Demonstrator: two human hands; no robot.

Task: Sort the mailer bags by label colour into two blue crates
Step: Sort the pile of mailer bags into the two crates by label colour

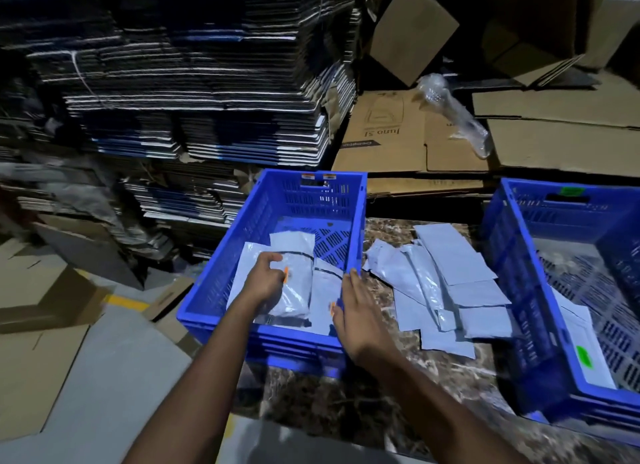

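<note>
Left hand point(265, 280) curls on an orange-labelled bag point(294, 290) inside the left crate point(207, 290). Right hand point(360, 311), fingers straight, is nearer the unsorted pile point(446, 283) lying just to its right.

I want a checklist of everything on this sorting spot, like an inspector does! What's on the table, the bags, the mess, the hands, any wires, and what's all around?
Surface: dark marbled table, both crates stand on it.
Job's things: left crate holds grey bags with orange labels; right crate holds a bag with a green label; loose pile of bags lies between the crates.
Clutter: plastic wrap on flat cardboard.
Hands: left hand rests on a bag in the left crate, fingers curled; right hand open over that crate's edge.
Cables: nothing seen.
Surroundings: stacked flattened boxes behind, cardboard on the floor.
</note>
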